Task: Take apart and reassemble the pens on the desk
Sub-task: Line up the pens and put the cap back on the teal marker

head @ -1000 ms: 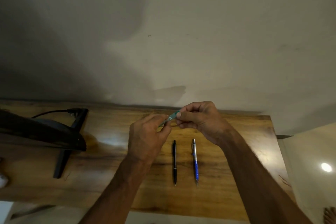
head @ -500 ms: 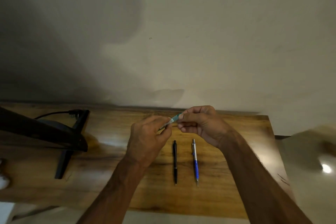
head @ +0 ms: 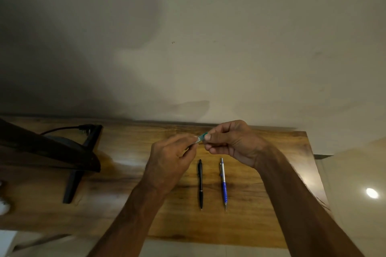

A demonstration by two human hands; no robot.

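A teal pen (head: 201, 138) is held above the wooden desk (head: 271, 204), only a short stretch of it showing between my hands. My left hand (head: 170, 165) pinches its lower left end and my right hand (head: 231, 142) pinches its upper right end; the rest of the pen is hidden by my fingers. Below the hands, a black pen (head: 200, 183) and a silver and blue pen (head: 224, 183) lie side by side on the desk, tips toward me.
A dark monitor (head: 48, 150) on a black stand (head: 77, 173) with a cable plugged in occupies the desk's left side. A pale wall rises behind the desk. The desk's right edge drops to a shiny floor (head: 359, 183).
Both hands stay on the teal pen and have shifted only slightly, with the visible stretch of pen between them a little shorter. The two pens on the desk have not moved.
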